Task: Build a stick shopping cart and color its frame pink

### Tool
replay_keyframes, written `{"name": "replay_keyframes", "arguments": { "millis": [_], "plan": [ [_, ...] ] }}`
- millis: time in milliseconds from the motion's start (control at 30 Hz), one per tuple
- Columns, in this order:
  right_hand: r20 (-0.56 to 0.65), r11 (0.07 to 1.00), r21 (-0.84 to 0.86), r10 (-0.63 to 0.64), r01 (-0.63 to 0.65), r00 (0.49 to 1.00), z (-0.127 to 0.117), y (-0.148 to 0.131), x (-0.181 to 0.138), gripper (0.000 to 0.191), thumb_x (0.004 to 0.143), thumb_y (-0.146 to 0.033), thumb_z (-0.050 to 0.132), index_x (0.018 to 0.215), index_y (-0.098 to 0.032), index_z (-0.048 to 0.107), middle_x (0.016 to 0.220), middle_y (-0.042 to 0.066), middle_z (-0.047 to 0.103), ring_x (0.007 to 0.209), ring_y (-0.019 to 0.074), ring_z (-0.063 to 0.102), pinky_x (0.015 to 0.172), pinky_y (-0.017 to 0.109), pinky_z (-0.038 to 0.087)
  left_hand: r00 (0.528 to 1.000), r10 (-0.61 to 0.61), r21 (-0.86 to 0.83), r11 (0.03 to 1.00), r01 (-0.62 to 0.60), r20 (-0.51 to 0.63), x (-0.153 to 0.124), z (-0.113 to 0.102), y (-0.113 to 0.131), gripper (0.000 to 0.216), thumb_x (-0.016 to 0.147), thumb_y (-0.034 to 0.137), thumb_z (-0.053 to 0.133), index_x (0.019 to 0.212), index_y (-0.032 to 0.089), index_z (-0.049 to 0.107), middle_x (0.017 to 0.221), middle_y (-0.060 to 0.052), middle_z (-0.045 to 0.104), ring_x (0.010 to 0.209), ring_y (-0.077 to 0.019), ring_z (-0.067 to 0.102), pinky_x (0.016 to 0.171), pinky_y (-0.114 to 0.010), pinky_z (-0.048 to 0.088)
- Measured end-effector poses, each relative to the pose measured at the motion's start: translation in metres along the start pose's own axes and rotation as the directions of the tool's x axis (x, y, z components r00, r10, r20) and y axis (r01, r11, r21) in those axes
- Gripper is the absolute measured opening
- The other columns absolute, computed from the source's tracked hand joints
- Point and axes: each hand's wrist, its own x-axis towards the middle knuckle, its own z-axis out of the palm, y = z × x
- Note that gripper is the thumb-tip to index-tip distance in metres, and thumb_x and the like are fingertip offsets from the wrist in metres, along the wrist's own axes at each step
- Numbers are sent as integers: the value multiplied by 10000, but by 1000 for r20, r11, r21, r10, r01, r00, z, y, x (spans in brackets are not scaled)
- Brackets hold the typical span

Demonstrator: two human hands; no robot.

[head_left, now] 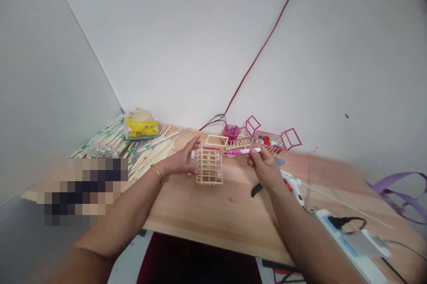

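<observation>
A small stick-built wooden cart (209,166) with a lattice floor and white wheels stands on the table, one far bar coloured magenta. My left hand (182,159) is beside its left side, fingers stretched and apart, the thumb at or very near the frame; whether it touches I cannot tell. My right hand (265,164) pinches a white and magenta marker pen (243,152), its tip pointing left, just right of the cart's far corner. Behind the cart is an unpainted part with a raised frame (216,140).
Magenta-edged stick carts (287,139) and a magenta-stained bowl (231,131) stand at the back. A glue gun (295,188) and power strip (350,248) lie right. Left are many wooden sticks (151,159) and a yellow packet (143,128). A red-black cable (263,46) runs up the wall.
</observation>
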Motion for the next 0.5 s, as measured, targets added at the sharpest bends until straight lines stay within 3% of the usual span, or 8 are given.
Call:
{"name": "replay_keyframes", "arguments": {
  "millis": [233, 500],
  "plan": [
    [5, 1000, 2, 25, -25, 1000, 8, 3, 1, 313, 842, -518, 639, 966, -236, 585, 716, -21, 607, 551, 116, 501, 513, 246, 408, 996, -24, -88, 996, 16, -90, 7, 5, -10, 1085, 678, 440, 817, 1551, 237, 205, 1562, -189, 340, 1465, -331, 290, 1188, -495, 233],
    [12, 999, 26, 39, -40, 999, 8, 8, 5, 299, 849, -504, 628, 978, -239, 579, 721, -22, 615, 573, 119, 511, 537, 248, 422, 996, 24, -145, 989, -38, -91, 7, 7, -8, 980, 692, 457, 811, 1513, 245, 320, 1573, -163, 339, 1452, -331, 320, 1179, -499, 267]
  ]
}}
